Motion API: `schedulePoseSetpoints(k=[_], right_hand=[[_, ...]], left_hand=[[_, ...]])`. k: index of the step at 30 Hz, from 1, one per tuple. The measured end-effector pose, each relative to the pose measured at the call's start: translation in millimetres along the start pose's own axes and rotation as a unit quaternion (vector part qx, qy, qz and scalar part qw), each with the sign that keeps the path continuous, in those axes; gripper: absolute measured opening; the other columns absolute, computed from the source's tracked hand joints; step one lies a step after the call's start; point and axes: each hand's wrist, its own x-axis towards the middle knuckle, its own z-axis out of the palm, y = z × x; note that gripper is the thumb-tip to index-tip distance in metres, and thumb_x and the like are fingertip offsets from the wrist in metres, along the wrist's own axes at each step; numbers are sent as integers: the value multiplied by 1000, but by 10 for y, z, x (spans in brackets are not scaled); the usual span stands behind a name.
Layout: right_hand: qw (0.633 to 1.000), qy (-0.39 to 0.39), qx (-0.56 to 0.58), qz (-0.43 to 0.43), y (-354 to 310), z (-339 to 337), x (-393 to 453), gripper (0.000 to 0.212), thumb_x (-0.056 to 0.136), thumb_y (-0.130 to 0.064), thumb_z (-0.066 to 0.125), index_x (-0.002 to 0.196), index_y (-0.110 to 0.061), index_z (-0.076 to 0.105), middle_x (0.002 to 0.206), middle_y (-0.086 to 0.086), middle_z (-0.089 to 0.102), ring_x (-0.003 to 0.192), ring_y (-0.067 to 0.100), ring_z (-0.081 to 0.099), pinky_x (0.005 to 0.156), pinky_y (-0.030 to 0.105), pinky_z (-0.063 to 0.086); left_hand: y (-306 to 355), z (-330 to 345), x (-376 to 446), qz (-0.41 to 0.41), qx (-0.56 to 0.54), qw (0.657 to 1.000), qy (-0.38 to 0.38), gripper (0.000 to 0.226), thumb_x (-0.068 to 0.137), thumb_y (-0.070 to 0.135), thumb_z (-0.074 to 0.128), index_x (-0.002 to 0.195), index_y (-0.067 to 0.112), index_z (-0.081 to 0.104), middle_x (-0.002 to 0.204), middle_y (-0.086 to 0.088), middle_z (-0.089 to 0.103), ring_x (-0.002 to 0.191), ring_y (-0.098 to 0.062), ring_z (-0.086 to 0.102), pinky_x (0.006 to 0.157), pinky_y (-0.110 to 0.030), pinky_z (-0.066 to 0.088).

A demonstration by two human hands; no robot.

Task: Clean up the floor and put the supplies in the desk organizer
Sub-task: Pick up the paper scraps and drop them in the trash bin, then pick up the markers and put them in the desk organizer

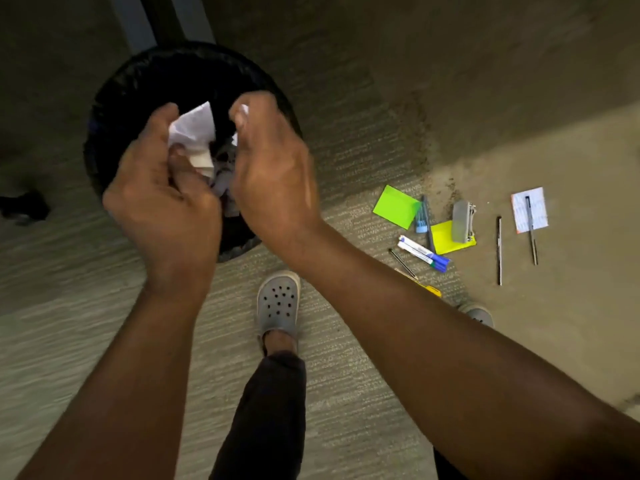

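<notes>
Both hands hover over a round black bin (114, 98) lined with a black bag. My left hand (162, 199) grips crumpled white paper (194, 133). My right hand (273, 168) is closed around a smaller white scrap (243, 112) that peeks out at its fingertips. On the carpet to the right lie a green sticky pad (396, 206), a yellow sticky pad (445, 237), a grey stapler (462, 221), a blue-capped marker (422, 252), a light blue pen (421, 216), thin black pens (499, 249) and a white note card (530, 209) with a pen across it.
My grey clog (278, 303) stands just below the bin; the other foot (478, 313) shows past my right forearm. A yellow pencil (427, 287) lies near that arm. A grey desk leg (138, 26) rises behind the bin. A dark object (24, 206) sits at far left.
</notes>
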Motion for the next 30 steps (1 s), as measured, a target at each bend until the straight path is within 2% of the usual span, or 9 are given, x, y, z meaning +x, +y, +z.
schedulePoseSetpoints(k=[3, 5, 7, 11, 14, 17, 22, 26, 30], right_hand=[[987, -99, -124, -33, 55, 319, 78, 32, 98, -35, 43, 115, -11, 53, 100, 10, 60, 87, 27, 56, 68, 39, 46], [950, -156, -268, -41, 183, 461, 83, 49, 98, -53, 32, 135, -23, 44, 119, 5, 58, 106, 23, 52, 82, 36, 44], [926, -163, -335, -54, 275, 503, 52, 53, 97, -57, 28, 138, -27, 42, 126, 0, 57, 114, 20, 49, 89, 35, 39], [957, -73, -263, -95, 322, 322, -106, 40, 95, -49, 46, 119, -21, 63, 118, -2, 63, 104, 18, 54, 82, 33, 40], [990, 23, -118, -80, 465, -19, -350, 24, 91, -30, 62, 103, -10, 69, 104, 6, 66, 91, 23, 55, 75, 38, 41], [992, 45, -113, -9, 833, -397, -675, 20, 93, -23, 57, 95, -5, 66, 96, 10, 64, 86, 27, 54, 76, 43, 42], [977, 11, -147, 154, 1784, -1023, -1401, 13, 93, -16, 53, 88, -7, 62, 84, 8, 63, 80, 27, 55, 73, 37, 41], [905, -31, -165, 392, 2617, -1389, -1990, 18, 95, -24, 50, 90, -12, 61, 80, 12, 68, 78, 36, 62, 60, 33, 33], [825, -135, -197, 511, 3303, -1667, -2365, 23, 94, -28, 47, 98, -11, 62, 96, 15, 69, 92, 36, 62, 71, 34, 43]], left_hand=[[-268, 0, 118, -27, 58, 997, -46, 46, 93, 20, 39, 138, 20, 50, 126, -4, 64, 112, -11, 60, 96, -24, 47], [-439, 24, 131, -57, 102, 982, -148, 57, 91, 21, 45, 147, 21, 33, 137, -4, 56, 117, -11, 55, 94, -21, 41], [-572, 42, 104, -65, 126, 965, -220, 63, 90, 19, 49, 149, 19, 27, 147, -7, 45, 129, -18, 47, 97, -20, 33], [-453, 71, -112, -9, 98, 983, -154, 49, 96, 19, 37, 145, 13, 36, 150, -6, 42, 138, -13, 38, 113, -16, 27], [-117, 143, -446, 60, 19, 996, -69, 32, 101, 20, 41, 128, 9, 54, 125, -12, 61, 117, -17, 57, 99, -31, 46], [216, 292, -862, 115, 1, 990, -83, 19, 97, 8, 48, 111, 1, 59, 106, -19, 61, 100, -27, 61, 86, -33, 49], [409, 771, -1534, 80, -10, 964, -253, 17, 90, 1, 51, 98, 0, 66, 96, -15, 65, 91, -27, 62, 85, -30, 46], [277, 1276, -2013, 45, 18, 927, -372, 20, 88, 6, 51, 99, 4, 68, 97, -12, 68, 93, -30, 64, 85, -40, 51], [114, 1803, -2387, 83, 75, 878, -465, 19, 84, 6, 55, 98, 8, 68, 96, -12, 68, 91, -33, 62, 81, -41, 52]])
